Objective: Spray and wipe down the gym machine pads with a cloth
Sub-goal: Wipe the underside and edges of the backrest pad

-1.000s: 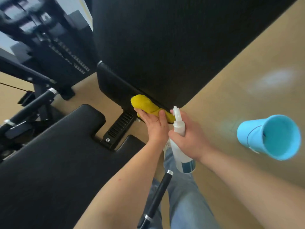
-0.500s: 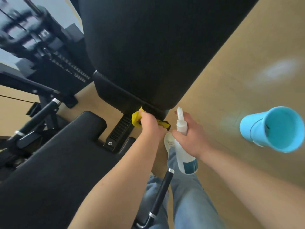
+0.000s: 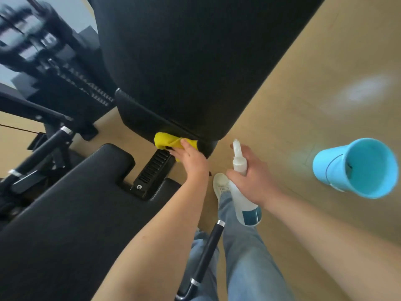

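Head view. Item: yellow cloth (image 3: 166, 143), centre of frame, bunched in the left grip (image 3: 191, 162) and pressed to the bottom edge of the upright black back pad (image 3: 184, 61). Item: spray bottle (image 3: 247, 210), right of centre, clasped round its neck by the right grip (image 3: 255, 178), nozzle up, apart from the pad. Seat pad (image 3: 76, 203), lower left, untouched. Step, as judged: wiping the back pad's lower rim. Next likely calls for sweeping along that edge, then spraying the seat pad.

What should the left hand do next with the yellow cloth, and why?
Probably draw the yellow cloth along the bottom edge of the back pad. The left hand holds it pressed against that edge near one corner, with more edge beyond; the right hand holds the spray bottle apart from the pad.
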The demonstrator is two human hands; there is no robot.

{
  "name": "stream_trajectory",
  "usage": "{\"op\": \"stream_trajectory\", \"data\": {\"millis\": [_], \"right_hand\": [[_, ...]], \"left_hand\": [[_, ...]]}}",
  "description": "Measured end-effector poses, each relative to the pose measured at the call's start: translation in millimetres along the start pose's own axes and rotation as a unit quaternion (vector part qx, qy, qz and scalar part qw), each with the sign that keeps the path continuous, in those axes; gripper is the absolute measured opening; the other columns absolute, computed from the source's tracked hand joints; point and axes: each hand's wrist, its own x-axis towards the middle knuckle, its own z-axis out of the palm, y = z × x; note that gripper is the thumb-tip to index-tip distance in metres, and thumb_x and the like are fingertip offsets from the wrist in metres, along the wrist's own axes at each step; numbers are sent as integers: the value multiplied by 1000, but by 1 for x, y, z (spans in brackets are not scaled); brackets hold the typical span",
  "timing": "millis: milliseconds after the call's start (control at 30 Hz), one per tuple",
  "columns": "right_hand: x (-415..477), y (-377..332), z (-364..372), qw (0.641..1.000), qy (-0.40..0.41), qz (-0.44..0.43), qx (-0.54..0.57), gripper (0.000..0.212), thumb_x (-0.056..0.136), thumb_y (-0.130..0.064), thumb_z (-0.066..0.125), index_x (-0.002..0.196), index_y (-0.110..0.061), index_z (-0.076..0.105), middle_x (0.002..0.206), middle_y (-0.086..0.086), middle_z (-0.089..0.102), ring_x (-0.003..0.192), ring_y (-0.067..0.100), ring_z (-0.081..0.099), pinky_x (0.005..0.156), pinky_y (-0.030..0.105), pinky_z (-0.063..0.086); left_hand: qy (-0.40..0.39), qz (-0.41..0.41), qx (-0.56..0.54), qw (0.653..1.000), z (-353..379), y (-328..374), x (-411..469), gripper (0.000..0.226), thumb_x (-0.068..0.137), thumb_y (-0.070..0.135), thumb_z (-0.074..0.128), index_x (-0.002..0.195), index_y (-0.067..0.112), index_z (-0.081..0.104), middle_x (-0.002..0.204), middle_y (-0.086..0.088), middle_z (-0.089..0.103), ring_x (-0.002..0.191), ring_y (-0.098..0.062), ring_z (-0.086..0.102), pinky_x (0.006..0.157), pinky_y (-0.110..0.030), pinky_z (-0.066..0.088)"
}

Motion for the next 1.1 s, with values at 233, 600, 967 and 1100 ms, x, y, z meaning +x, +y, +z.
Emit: {"op": "stream_trajectory", "data": {"millis": [233, 600, 967, 1100], "right_hand": [[-4, 1, 3, 999, 2, -13, 35, 67, 95, -18, 66, 154, -32, 38, 95, -16, 60, 82, -4, 60, 59, 9, 39], [-3, 29, -6, 999, 16, 20, 41, 52, 96, -17, 62, 144, -29, 45, 97, 12, 65, 77, 16, 59, 63, 29, 45], [2, 27, 5, 1000, -6, 21, 18, 53, 95, -22, 64, 144, -31, 45, 105, -1, 65, 86, 8, 61, 67, 27, 46], [-2, 24, 7, 1000, -16, 21, 12, 59, 96, -23, 64, 148, -36, 40, 104, -6, 63, 84, 10, 61, 64, 27, 45]], "left_hand": [[-115, 137, 176, 968, 2, -29, -9, 119, 94, 51, 63, 151, 21, -38, 168, -1, -26, 158, -24, -2, 126, -45, 16], [-110, 208, 154, 960, -12, -17, -3, 100, 100, 57, 43, 151, 28, -38, 166, 6, -29, 157, -23, -11, 128, -49, 8], [-115, 166, 245, 948, -21, -20, 15, 159, 61, 61, 90, 154, 19, -32, 167, 4, -23, 157, -21, 6, 126, -36, 16], [-105, 182, 188, 959, -27, -4, 9, 148, 67, 46, 93, 158, 21, -21, 166, 3, 13, 149, -21, 27, 121, -35, 27]]}}
